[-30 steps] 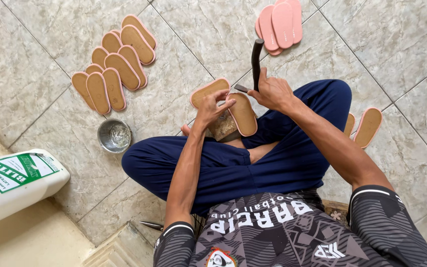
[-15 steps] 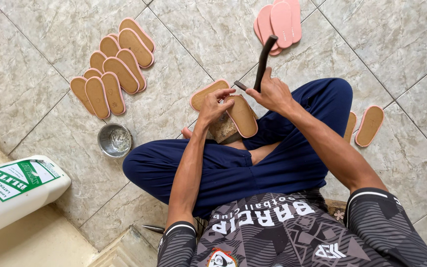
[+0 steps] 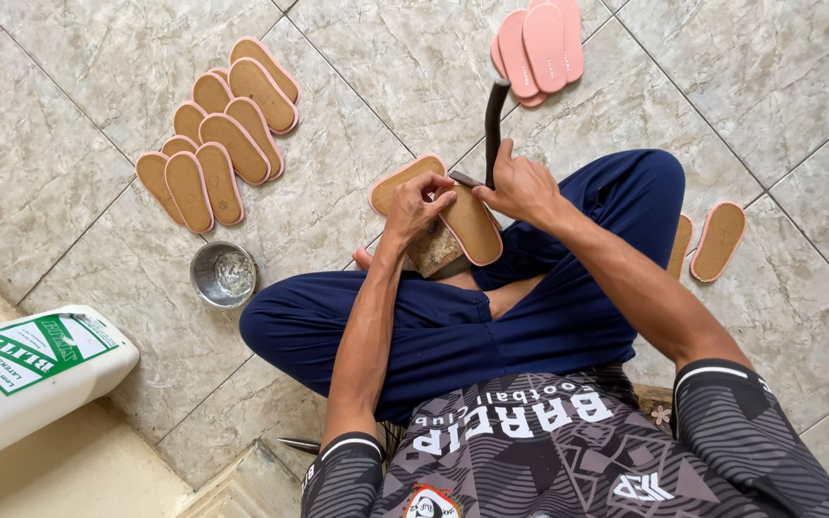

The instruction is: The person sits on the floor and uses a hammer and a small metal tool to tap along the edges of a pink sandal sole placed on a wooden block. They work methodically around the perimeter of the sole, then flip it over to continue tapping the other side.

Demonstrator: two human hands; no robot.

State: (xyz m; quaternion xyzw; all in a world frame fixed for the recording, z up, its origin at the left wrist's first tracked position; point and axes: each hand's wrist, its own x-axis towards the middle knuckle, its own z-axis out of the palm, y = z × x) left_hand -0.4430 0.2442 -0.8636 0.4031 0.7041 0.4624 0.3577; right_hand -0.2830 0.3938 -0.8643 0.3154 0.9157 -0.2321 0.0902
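I sit cross-legged on a tiled floor. My left hand pinches the upper end of a tan shoe sole with a pink rim, which rests on a stone block by my feet. A second tan sole lies just left of it, partly under my fingers. My right hand grips a dark hammer whose long curved handle points up and away, with its head down at the sole's top edge.
Several tan soles lie fanned out on the tiles at upper left, and a stack of pink soles at the top. Two more soles lie right of my knee. A small metal bowl and a white jug sit at left.
The hammer's handle has swung from leaning right to nearly upright, and my right hand has dipped slightly toward the sole. My left hand stays on the sole.
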